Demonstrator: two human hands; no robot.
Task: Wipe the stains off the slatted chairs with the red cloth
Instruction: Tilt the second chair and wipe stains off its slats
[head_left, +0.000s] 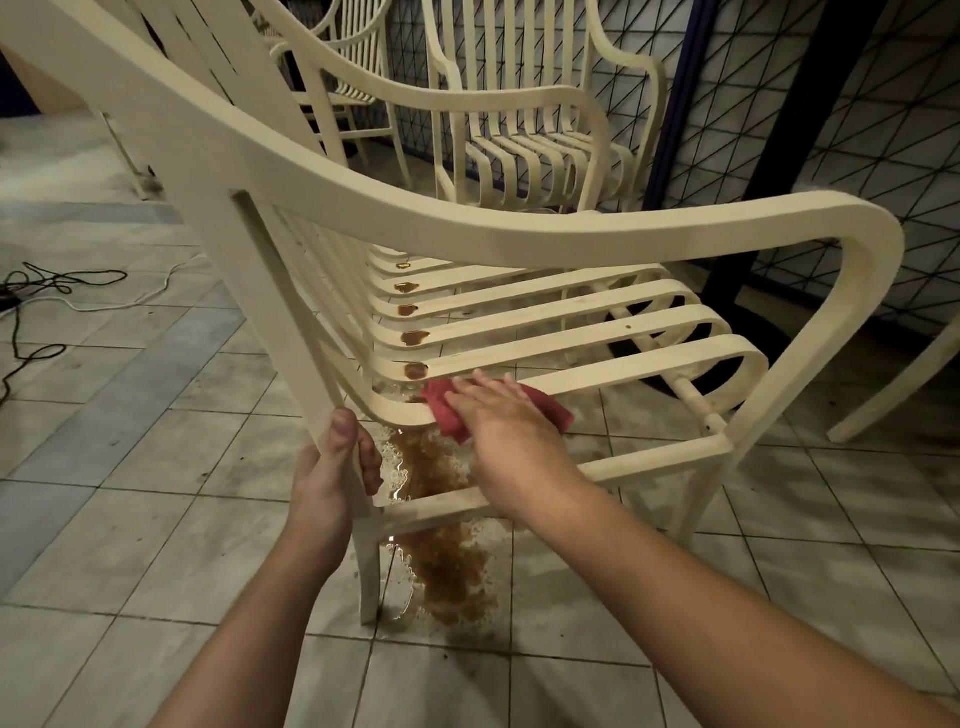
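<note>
A cream slatted chair (519, 234) stands tilted in front of me. Brown stains (415, 338) sit in a row on several seat slats near the backrest. My right hand (498, 421) lies flat with straight fingers on the red cloth (441, 408), pressing it onto the nearest seat slat. Part of the cloth is hidden under the hand. My left hand (332, 467) grips the chair's rear leg post just below the seat, thumb up.
A brown puddle (447, 571) spreads on the tiled floor under the chair. Two more cream slatted chairs (545, 104) stand behind, by a wire-mesh wall (857, 130). Cables (57, 291) lie on the floor at the left. Another chair leg (893, 395) shows at right.
</note>
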